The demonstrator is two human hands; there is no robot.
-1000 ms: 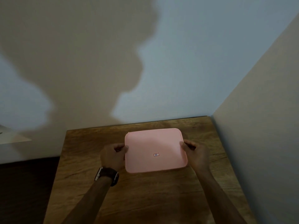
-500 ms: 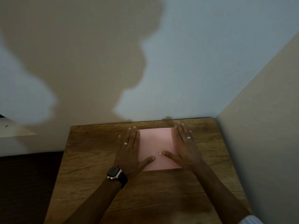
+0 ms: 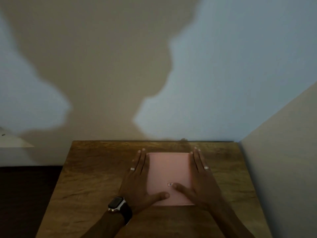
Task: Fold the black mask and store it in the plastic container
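Progress: the pink lid (image 3: 169, 170) is seen lying flat on the plastic container, so the task is judged to be in its closing step (only the final pressing-shut appears left).
Black mask: not seen anywhere; it is presumed to be folded inside, under the lid, though this cannot be confirmed.
Container: placed between the two hands on the wooden table (image 3: 96, 170); its body is hidden beneath the lid, so only the lid's top is shown.
Left hand (image 3: 139, 182): spread flat, palm down, laid along the lid's left edge, with the thumb resting on the near part of the lid; nothing is gripped.
Right hand (image 3: 199, 182): likewise spread flat along the right edge, its thumb set just beside a small label (image 3: 170, 184) on the lid.
Remaining: the lid's seating is to be checked, since no latch or seam can be made out.
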